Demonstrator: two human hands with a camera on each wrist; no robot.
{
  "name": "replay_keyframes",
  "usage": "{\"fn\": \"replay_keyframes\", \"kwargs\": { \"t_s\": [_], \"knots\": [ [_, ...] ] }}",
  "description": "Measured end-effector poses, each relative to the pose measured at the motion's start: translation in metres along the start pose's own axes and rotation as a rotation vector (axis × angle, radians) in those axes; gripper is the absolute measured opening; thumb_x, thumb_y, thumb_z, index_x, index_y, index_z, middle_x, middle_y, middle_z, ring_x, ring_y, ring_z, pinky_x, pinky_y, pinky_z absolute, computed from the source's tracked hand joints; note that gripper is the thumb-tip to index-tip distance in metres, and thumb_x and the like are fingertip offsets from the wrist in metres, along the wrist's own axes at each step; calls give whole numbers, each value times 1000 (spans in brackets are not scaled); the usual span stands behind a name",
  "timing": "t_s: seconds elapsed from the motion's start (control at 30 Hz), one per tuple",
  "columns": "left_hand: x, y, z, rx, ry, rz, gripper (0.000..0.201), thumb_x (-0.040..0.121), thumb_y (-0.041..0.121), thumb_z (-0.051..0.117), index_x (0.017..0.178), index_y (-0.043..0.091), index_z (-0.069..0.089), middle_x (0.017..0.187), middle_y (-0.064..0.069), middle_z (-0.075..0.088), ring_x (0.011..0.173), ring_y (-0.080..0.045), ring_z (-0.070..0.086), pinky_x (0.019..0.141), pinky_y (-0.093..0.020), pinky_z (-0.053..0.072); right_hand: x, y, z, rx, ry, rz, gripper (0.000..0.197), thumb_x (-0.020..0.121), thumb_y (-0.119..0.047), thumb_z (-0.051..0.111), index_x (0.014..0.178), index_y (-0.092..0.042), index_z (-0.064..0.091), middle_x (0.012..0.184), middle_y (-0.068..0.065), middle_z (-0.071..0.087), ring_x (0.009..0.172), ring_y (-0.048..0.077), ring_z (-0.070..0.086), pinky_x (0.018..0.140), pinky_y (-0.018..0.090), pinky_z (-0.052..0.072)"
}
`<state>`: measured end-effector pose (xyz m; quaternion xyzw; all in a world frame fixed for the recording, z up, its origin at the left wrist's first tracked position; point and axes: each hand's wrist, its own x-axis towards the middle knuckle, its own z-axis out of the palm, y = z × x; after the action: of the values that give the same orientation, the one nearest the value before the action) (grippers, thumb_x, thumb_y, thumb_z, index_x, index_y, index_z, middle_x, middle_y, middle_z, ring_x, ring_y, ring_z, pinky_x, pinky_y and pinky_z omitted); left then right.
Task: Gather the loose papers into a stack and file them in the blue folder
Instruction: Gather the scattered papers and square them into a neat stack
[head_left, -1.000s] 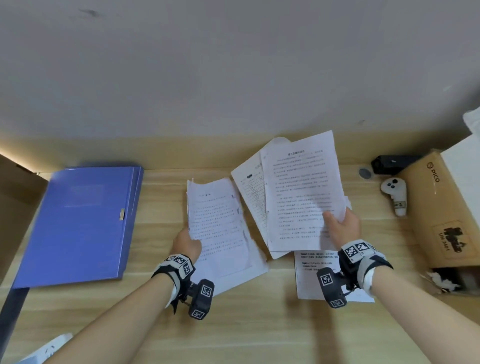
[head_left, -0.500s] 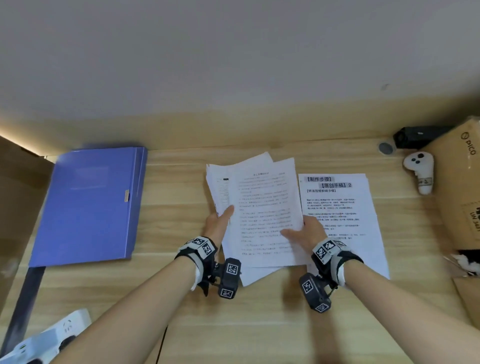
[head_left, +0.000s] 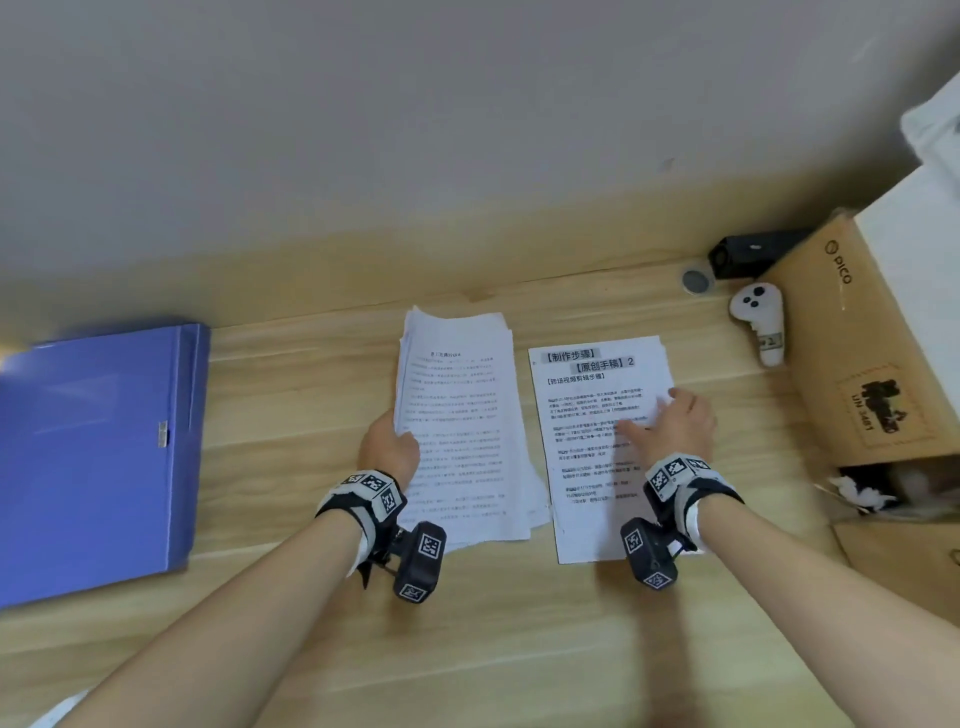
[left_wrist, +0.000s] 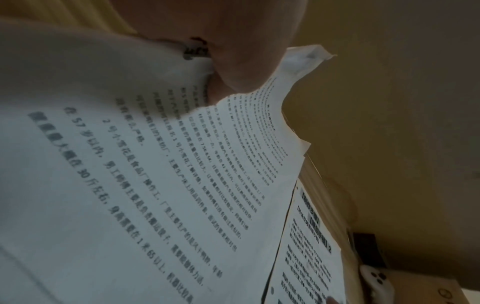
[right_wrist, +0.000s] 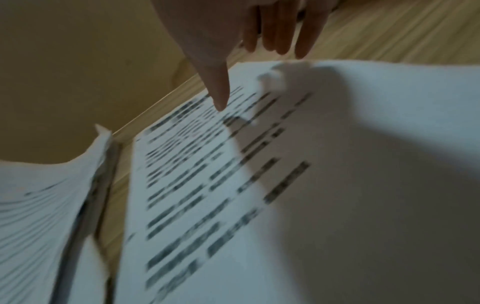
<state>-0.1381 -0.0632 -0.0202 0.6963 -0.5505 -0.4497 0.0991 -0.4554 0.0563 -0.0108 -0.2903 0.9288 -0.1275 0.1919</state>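
Observation:
The closed blue folder (head_left: 93, 452) lies flat at the left of the wooden desk (head_left: 291, 395). My left hand (head_left: 389, 447) grips the left edge of a stack of printed papers (head_left: 462, 415), which curves up off the desk in the left wrist view (left_wrist: 155, 185). To its right a single sheet with a bold heading (head_left: 597, 415) lies flat. My right hand (head_left: 670, 421) rests on that sheet near its right edge. In the right wrist view its thumb (right_wrist: 219, 90) touches the print and its straight fingers (right_wrist: 280, 37) reach the sheet's edge (right_wrist: 259, 185).
A cardboard box (head_left: 857, 338) stands at the right, with a white controller (head_left: 758, 322) and a black device (head_left: 753, 254) beside it. A second cardboard piece (head_left: 909, 561) lies at the near right. The wall runs close behind the desk.
My right hand let go of the stack and moved right onto the single sheet. The left hand now holds the squared-up stack alone.

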Motion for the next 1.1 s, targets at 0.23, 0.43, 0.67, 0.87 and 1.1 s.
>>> {"fn": "replay_keyframes", "kwargs": {
  "t_s": [0.23,0.43,0.67,0.87,1.1],
  "knots": [
    [4,14,13,67,-10,14,33,91,5,40,110,11,66,100,-9,72,71,-22,59,52,-20,39,20,33,-11,-106,-202,260,69,65,-54,77,112,-9,55,121,16,53,124,34,40,85,42,42],
    [3,21,0,130,72,31,32,91,1,39,106,9,66,89,-9,66,68,-25,56,58,-25,40,19,30,-17,371,-183,134,20,83,-18,70,101,-13,62,100,10,69,80,24,59,70,30,44],
    [1,33,-21,160,97,19,27,89,-2,41,92,6,66,76,-11,60,59,-28,50,55,-26,37,14,6,-43,740,-195,55,37,87,-7,68,121,2,60,104,10,63,93,23,60,79,31,48],
    [-11,19,-6,-4,-42,-65,26,88,4,46,101,6,69,89,-10,72,78,-32,68,68,-36,58,-8,-23,-21,800,-328,-13,35,86,-5,68,120,-4,61,108,6,67,91,22,66,66,17,57],
    [-28,-7,11,-356,-184,-330,30,89,21,53,103,-3,66,90,-10,67,80,-25,63,75,-31,50,-53,-49,40,650,-455,-76,25,85,-12,63,109,-21,66,104,-1,72,91,16,69,78,34,57]
  ]
}}
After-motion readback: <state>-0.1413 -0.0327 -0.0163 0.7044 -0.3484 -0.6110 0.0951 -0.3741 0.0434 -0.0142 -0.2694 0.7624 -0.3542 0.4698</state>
